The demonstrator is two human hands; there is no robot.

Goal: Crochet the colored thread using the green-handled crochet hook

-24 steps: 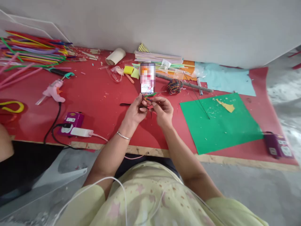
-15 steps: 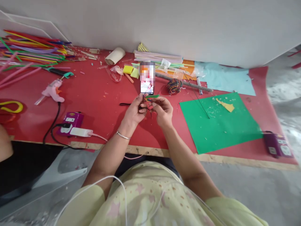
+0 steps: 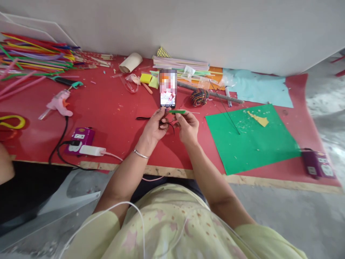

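Note:
My left hand [image 3: 156, 124] is closed, fingertips pinching a small bit of multicoloured yarn [image 3: 167, 109]; its exact shape is mostly hidden. A dark strand of the yarn [image 3: 171, 126] loops below, between both hands. My right hand [image 3: 188, 127] is closed on a green crochet hook [image 3: 177, 112], whose thin pale shaft sticks out to the right. The hook lies nearly level, its left end meeting the yarn at my left fingertips. Just beyond my hands stands a lit phone [image 3: 168, 99]. A multicoloured ball of yarn [image 3: 199, 97] rests to the right of the phone.
On the red table [image 3: 107, 115] lie a pink glue gun [image 3: 59, 102], a purple power socket [image 3: 82, 138], a cardboard tube [image 3: 130, 62], a long stick [image 3: 226, 97] and a green sheet [image 3: 250, 144]. Bundled pipe cleaners [image 3: 37, 54] fill the back left. Another person's arm [image 3: 5, 163] shows at left.
The green crochet hook has turned more level and shows more of its length, its shaft reaching further right. The dark strand hangs in a wider curve. Both hands stay in nearly the same place.

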